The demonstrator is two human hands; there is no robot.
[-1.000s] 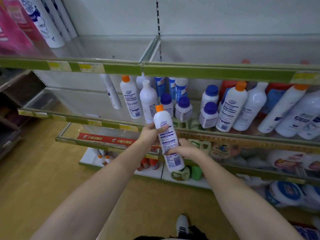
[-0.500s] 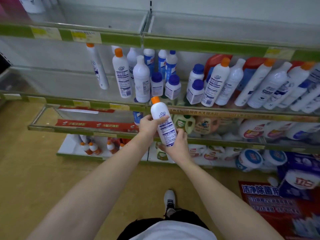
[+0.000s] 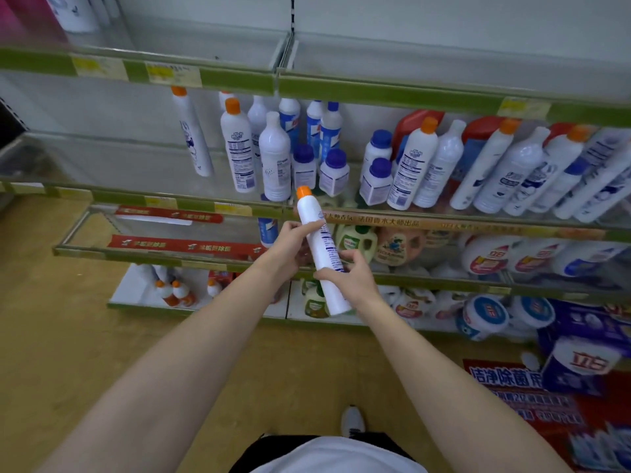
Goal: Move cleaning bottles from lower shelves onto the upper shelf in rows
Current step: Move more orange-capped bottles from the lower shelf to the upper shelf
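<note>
I hold a tall white bottle with an orange cap (image 3: 319, 244) in front of the shelves, tilted with its cap up and left. My left hand (image 3: 290, 245) grips its upper part. My right hand (image 3: 351, 274) holds its lower part with thumb and fingers. Behind it, the middle shelf (image 3: 205, 204) carries several white cleaning bottles with orange or blue caps (image 3: 239, 145). The upper shelf (image 3: 239, 81) has a green front strip, and its surface looks bare behind the strip.
Lower shelves hold detergent jugs (image 3: 356, 238), tubs (image 3: 483, 317) and small orange-capped bottles (image 3: 174, 293). A boxed product (image 3: 587, 349) stands on a red floor poster at right. White bottles (image 3: 71, 10) sit at the top left. My shoe (image 3: 353, 421) rests on the yellow floor.
The bottle has been turned in my hands so its label faces away to the right, and it sits a little lower. My view has dropped and shifted down the shelves.
</note>
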